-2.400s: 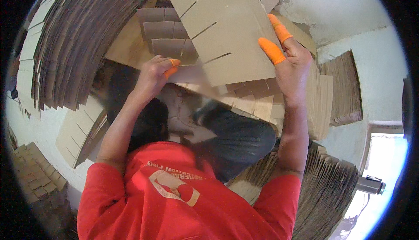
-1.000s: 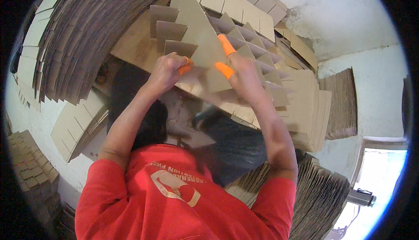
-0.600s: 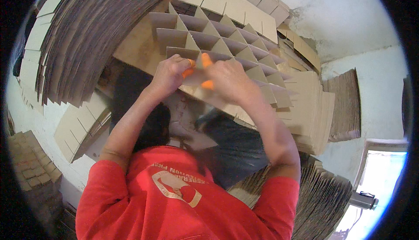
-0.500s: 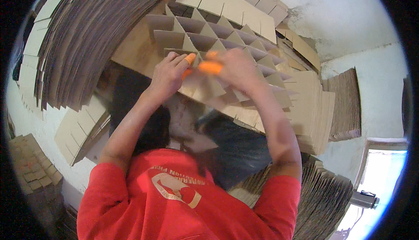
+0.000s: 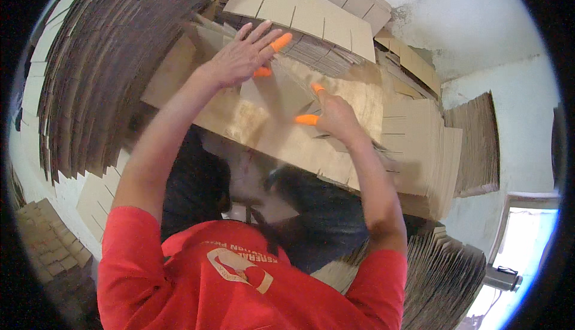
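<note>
My left hand (image 5: 244, 57) is open over the far middle of the wooden tabletop (image 5: 239, 117), fingers spread, with orange covers on the thumb and index finger. Beneath it and to its right lies a cardboard divider (image 5: 275, 93), folded flat and partly blurred. At that divider's right end is my right hand (image 5: 337, 116). Its orange-covered thumb and index finger stretch apart, while the other fingers are mostly hidden. Whether the right fingertips touch the cardboard I cannot tell.
Tall stacks of slotted cardboard strips (image 5: 114, 60) rise at the left. Another slotted stack (image 5: 305, 12) lies at the table's far side. More sheets (image 5: 419, 144) stand at the right, beside a further pile (image 5: 473, 144) against the wall. Bundled strips (image 5: 443, 270) sit lower right.
The standing cardboard grid has collapsed flat onto the table. My left hand has moved farther away and opened; my right hand has shifted slightly right and nearer to me.
</note>
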Available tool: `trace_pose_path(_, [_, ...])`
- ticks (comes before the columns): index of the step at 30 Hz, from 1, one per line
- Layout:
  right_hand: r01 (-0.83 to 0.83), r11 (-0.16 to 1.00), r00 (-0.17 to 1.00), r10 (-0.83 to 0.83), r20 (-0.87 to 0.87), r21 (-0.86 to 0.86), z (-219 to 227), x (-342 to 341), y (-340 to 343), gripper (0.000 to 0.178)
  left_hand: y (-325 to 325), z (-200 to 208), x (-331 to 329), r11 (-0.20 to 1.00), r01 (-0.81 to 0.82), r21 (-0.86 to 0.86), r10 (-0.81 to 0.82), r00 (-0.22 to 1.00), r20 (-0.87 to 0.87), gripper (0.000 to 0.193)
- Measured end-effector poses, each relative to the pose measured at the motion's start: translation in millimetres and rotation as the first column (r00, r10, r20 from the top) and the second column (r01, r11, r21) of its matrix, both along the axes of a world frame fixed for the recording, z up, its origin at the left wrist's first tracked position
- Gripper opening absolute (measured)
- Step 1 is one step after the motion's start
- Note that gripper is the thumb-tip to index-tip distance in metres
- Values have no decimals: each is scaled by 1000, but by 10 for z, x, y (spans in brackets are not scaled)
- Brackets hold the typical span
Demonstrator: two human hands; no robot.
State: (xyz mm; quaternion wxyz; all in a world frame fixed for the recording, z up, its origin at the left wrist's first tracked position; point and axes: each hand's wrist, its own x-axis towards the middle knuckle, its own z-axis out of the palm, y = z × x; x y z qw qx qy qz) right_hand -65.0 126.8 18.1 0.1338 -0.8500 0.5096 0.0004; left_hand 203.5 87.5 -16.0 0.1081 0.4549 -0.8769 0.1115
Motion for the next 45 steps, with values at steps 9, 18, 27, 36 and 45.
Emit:
trace_pose_path(9, [-87, 969, 996, 77, -49, -232, -202, -286, -141, 24, -273, 246, -36, 970, 219, 104, -237, 948, 214, 22])
trace_pose_path(18, [111, 383, 994, -60, 95, -917, 1109, -634, 790, 50, 1351, 2165, 160, 830, 68, -553, 99, 959, 265, 50])
trace_pose_path(27, [284, 412, 750, -658, -67, -866, 501, -2368, 927, 39, 1230, 2014, 2584, 507, -637, -581, 754, 654, -60, 22])
trace_pose_path(36, [561, 548, 633, -767, -105, -620, -112, -3583, 979, 37, 1279, 1777, 2624, 565, -687, -457, 766, 643, -20, 13])
trace_pose_path(45, [387, 529, 725, -681, -106, -755, -336, -3925, 1068, 17, 1003, 2080, 3119, 659, -738, -144, 752, 644, 141, 23])
